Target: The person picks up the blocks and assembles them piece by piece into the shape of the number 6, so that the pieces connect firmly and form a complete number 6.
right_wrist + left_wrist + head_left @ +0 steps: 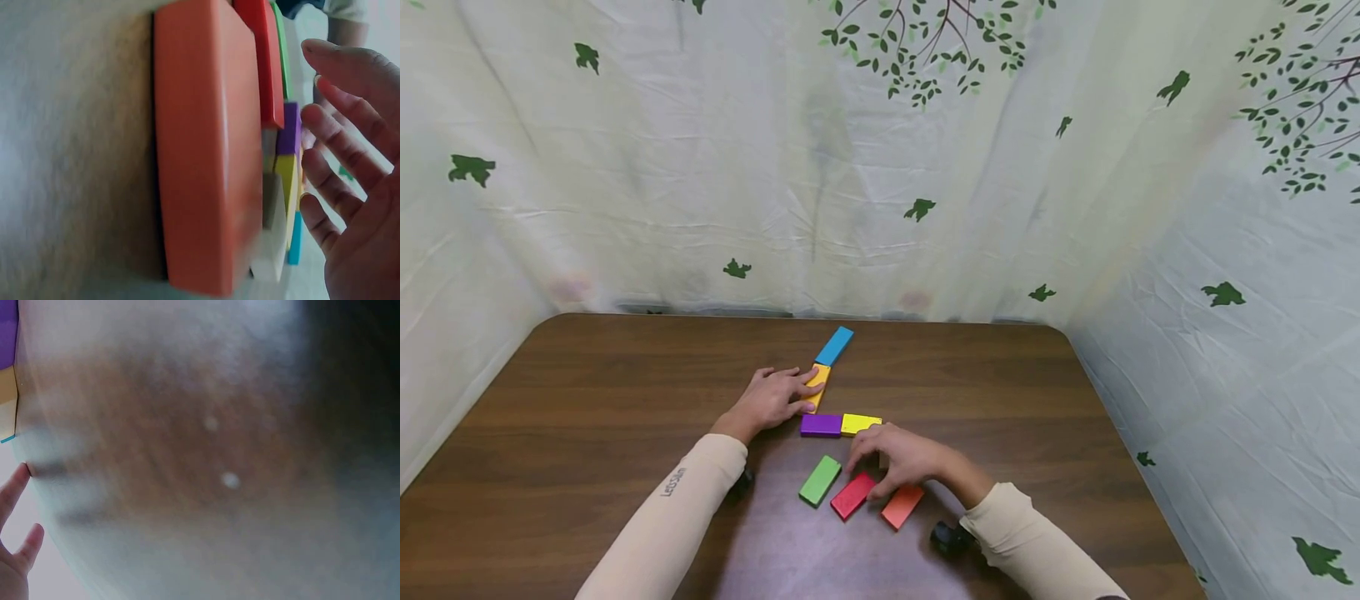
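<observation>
My left hand [767, 400] lies with its fingertips on the orange-yellow block [821, 382], whose far end meets a blue block [834, 345]. Close in front of that hand, a purple block [821, 426] and a yellow block [861, 423] stand end to end. My right hand [904, 457] hovers with loosely bent fingers over the nearer blocks and holds nothing. Below its thumb are a red block [852, 497] and an orange-red block [902, 507]; a green block [820, 482] lies to the left. A whitish block [272, 231], mostly hidden by the right hand from above, shows in the right wrist view.
The blocks lie on a brown wood-grain table [625, 400]. A pale curtain [760, 167] with leaf prints hangs behind the table and along its sides. A black wrist device [951, 538] sits below the right sleeve.
</observation>
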The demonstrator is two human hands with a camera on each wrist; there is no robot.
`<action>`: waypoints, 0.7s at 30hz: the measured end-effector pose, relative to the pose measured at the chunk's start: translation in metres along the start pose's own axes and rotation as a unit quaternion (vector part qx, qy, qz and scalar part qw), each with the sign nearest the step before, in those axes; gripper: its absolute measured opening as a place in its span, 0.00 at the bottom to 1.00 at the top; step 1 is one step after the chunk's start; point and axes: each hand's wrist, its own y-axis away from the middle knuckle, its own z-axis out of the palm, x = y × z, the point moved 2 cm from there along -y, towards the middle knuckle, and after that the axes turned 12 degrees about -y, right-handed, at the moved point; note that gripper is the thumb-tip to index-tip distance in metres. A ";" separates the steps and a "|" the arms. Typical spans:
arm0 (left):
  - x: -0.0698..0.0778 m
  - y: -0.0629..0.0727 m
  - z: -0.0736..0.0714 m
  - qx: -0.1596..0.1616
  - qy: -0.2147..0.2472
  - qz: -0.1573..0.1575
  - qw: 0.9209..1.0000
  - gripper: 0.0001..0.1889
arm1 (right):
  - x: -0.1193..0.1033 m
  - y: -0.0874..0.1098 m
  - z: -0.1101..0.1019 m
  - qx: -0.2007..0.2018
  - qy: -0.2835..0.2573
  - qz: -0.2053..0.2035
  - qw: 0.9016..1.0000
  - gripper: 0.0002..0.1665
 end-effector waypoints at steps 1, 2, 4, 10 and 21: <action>0.000 0.000 0.000 0.000 -0.002 0.000 1.000 0.24 | -0.001 -0.001 0.001 -0.004 0.006 -0.007 1.000 0.22; 0.000 0.000 0.000 0.000 -0.002 0.000 1.000 0.24 | -0.001 -0.003 0.003 -0.009 0.011 -0.015 1.000 0.21; 0.001 -0.001 0.000 0.000 -0.004 0.000 1.000 0.24 | -0.003 -0.005 0.005 -0.017 0.017 -0.026 0.999 0.21; 0.002 -0.001 -0.001 -0.004 -0.006 0.001 1.000 0.25 | -0.002 -0.010 0.012 -0.027 0.047 -0.030 0.998 0.20; 0.001 -0.002 0.001 0.000 -0.006 0.003 1.000 0.25 | -0.002 -0.013 0.016 -0.020 0.068 -0.014 0.997 0.17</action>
